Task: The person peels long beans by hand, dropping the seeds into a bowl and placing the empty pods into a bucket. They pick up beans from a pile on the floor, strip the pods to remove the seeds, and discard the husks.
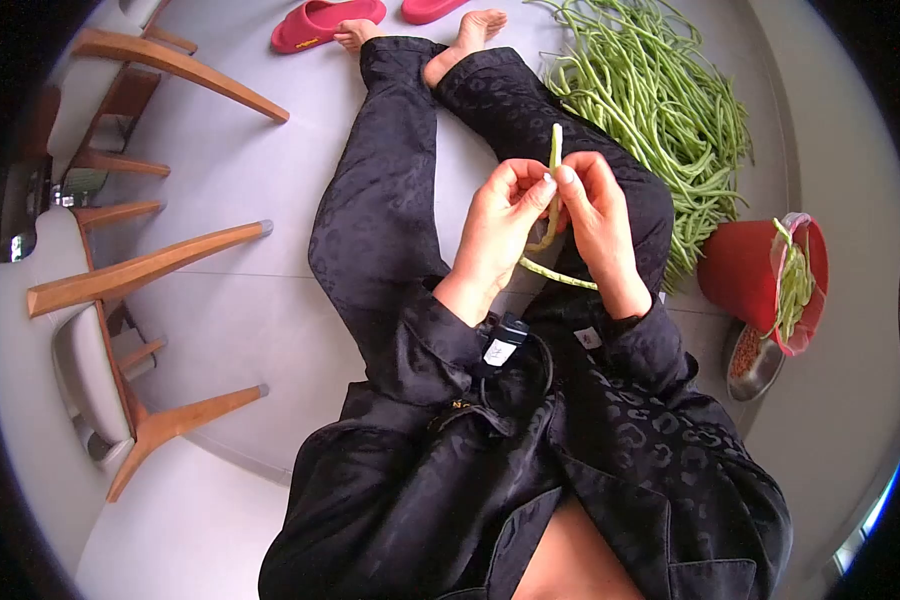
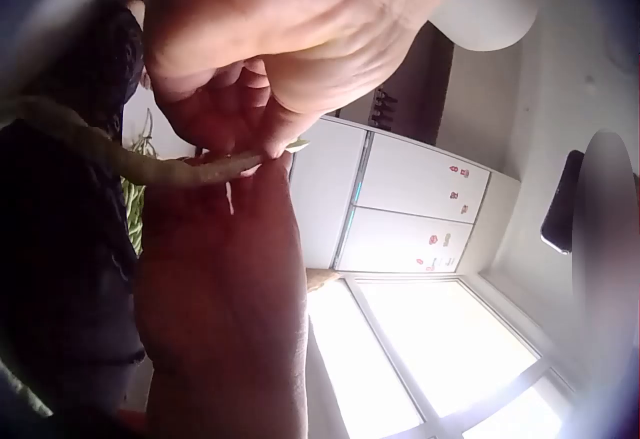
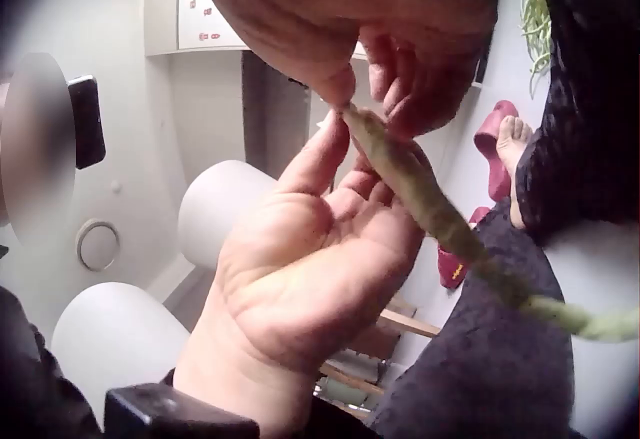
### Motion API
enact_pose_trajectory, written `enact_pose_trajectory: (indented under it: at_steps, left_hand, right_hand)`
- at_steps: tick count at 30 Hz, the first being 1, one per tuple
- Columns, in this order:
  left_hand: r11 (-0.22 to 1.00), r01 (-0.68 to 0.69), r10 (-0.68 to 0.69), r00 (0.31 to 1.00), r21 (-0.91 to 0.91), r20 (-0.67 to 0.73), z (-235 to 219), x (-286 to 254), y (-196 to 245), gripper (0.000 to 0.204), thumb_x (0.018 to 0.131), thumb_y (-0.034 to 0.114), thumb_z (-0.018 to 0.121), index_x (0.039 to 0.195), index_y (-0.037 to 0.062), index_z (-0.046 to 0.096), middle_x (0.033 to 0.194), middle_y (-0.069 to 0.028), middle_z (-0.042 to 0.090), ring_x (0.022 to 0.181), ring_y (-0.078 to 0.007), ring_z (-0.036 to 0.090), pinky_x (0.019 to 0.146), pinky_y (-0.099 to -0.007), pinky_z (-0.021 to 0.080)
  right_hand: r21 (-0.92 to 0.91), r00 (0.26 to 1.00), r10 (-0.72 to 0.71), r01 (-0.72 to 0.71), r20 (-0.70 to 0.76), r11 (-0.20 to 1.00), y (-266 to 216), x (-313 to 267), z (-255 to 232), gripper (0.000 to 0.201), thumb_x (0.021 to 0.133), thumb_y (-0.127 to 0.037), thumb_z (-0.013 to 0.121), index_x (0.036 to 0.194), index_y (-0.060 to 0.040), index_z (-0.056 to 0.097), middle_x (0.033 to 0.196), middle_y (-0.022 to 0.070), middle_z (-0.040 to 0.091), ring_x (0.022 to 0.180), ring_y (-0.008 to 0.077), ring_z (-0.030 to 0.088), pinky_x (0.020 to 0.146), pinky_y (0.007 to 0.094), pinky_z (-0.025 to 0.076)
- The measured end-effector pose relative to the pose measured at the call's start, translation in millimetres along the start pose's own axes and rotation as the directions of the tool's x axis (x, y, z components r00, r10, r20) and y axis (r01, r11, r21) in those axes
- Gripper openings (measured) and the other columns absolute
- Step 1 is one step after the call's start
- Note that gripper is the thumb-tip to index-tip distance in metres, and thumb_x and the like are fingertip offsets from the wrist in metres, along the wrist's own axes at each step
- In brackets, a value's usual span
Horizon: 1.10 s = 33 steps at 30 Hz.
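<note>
In the head view a long green bean (image 1: 556,148) stands up between both hands, over the person's lap. The left hand (image 1: 498,232) pinches it with thumb and fingertips, and the right hand (image 1: 602,212) pinches it right beside, the thumbs close together. Below the hands the bean bends, and its pale lower length trails toward the right wrist. From the right wrist, the bean (image 3: 425,194) looks knobbly and slants away from the meeting fingertips. Seen from the left wrist, a small end pokes out past the fingertips, while the bean (image 2: 160,171) runs off to the left.
A large heap of long green beans (image 1: 660,120) lies on the floor to the right. Nearer stands a tilted red bucket (image 1: 735,265) with bean pieces (image 1: 795,285), beside a metal bowl (image 1: 765,372) of brown bits. Wooden chair legs (image 1: 205,255) reach in from the left; red slippers (image 1: 315,25) lie ahead.
</note>
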State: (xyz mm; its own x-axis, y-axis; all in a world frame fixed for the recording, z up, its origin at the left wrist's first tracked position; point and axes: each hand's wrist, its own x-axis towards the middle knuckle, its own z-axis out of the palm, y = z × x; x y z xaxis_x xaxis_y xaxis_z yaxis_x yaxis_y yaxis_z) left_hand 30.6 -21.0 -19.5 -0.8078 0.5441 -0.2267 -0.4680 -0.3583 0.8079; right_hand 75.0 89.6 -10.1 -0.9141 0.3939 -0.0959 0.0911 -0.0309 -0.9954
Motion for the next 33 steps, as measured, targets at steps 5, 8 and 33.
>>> enact_pose_trajectory:
  at_steps: [5, 8, 33]
  left_hand:
    - [0.999, 0.036, -0.035, 0.999, 0.019, -0.035, 4.6, -5.1, -5.6, 0.014, 0.085, 0.014, 0.058, 0.093, 0.0040, 0.051, 0.082, 0.0016, 0.052, 0.074, -0.0056, 0.050, 0.067, -0.0191, 0.044]
    - [0.996, -0.071, 0.070, 0.997, -0.052, -0.022, 12.1, -4.2, -13.5, 0.015, 0.086, 0.022, 0.056, 0.091, 0.0088, 0.051, 0.083, 0.0032, 0.052, 0.073, -0.0043, 0.049, 0.065, -0.0188, 0.041]
    - [0.952, 0.190, -0.179, 0.982, -0.239, 0.067, -17.0, 6.0, -17.9, 0.016, 0.090, 0.018, 0.045, 0.094, 0.0054, 0.053, 0.081, -0.0027, 0.055, 0.067, -0.0126, 0.050, 0.059, -0.0239, 0.040]
  right_hand:
    - [-0.451, 0.972, -0.229, 0.183, -0.048, 0.873, -5.9, -6.6, 6.7, 0.012, 0.090, -0.013, 0.046, 0.085, -0.0024, 0.050, 0.062, 0.0068, 0.051, 0.055, 0.0146, 0.050, 0.052, 0.0268, 0.041]
    - [-0.409, 0.974, -0.223, 0.188, -0.039, 0.893, -6.5, -7.9, 10.3, 0.013, 0.090, -0.012, 0.044, 0.084, -0.0018, 0.049, 0.063, 0.0109, 0.051, 0.056, 0.0188, 0.053, 0.052, 0.0297, 0.042]
    - [0.022, 0.975, 0.057, -0.063, 0.215, 0.998, 4.4, 22.0, -6.4, 0.018, 0.091, -0.019, 0.048, 0.090, -0.0015, 0.051, 0.066, -0.0008, 0.051, 0.058, 0.0064, 0.048, 0.051, 0.0212, 0.040]
